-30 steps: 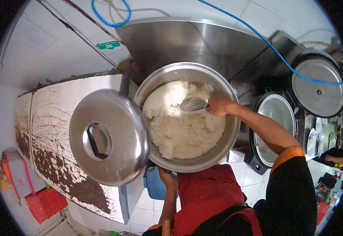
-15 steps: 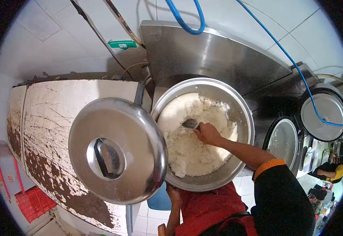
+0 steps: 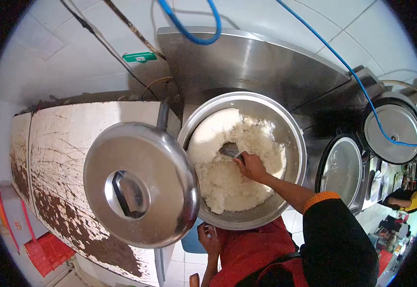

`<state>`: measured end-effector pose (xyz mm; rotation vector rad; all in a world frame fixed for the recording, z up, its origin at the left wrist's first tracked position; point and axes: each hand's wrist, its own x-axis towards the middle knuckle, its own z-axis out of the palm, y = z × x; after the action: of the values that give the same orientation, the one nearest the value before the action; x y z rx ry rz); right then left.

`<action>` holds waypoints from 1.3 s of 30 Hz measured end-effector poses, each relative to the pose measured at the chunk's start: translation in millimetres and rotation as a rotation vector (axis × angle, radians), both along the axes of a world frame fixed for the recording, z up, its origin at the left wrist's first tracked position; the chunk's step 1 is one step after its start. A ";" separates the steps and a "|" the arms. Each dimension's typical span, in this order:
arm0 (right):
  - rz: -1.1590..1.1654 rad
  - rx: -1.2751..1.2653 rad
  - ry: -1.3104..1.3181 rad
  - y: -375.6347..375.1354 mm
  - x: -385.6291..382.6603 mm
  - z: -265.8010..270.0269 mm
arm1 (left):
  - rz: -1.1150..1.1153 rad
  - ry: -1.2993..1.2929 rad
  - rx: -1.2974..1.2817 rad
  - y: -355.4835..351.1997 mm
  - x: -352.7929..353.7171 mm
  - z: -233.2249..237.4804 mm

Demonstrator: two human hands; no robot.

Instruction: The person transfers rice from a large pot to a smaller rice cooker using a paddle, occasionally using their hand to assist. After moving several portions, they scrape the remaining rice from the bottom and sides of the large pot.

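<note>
Right hand inside the big steel pot, fingers wrapped tight round the handle of a scoop; the scoop head is dug into the white rice near the middle of the mound, and the grip looks firm because packed rice resists. The rice fills the pot's left and near side, with bare steel showing along the right wall. Left hand is low, just under the pot's near rim, fingers curled in (cannot tell if it touches the pot, probably there to steady it). The lid is off the mouth, handle side up over the right end of the worn white counter, its edge overlapping the pot's left rim, so the opening stays free for the arm. Two rice cookers stand to the pot's right, a blue cable hangs above the steel back panel, and there is a red crate below the counter's left end
</note>
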<state>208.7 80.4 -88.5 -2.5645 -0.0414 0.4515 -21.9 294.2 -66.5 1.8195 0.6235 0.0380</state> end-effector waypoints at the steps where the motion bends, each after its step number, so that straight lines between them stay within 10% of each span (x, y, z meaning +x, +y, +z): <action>1: -0.005 0.028 -0.024 -1.0 -1.3 0.5 | -0.009 -0.001 0.001 -0.4 0.1 4.1; 18: -0.148 0.211 -0.176 -13.2 -22.2 17.2 | -0.416 -0.583 0.526 -6.1 91.7 81.0; 26: -0.192 0.229 -0.238 -22.0 -37.5 41.1 | -0.547 -0.369 0.725 -19.6 216.9 116.1; 39: -0.266 0.230 -0.370 -31.0 -84.8 100.9 | -0.476 -0.443 0.641 -43.9 194.7 125.5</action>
<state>123.9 49.3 12.4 -2.3470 0.1087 -0.1242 172.7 250.3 59.0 2.4302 -0.1753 0.3428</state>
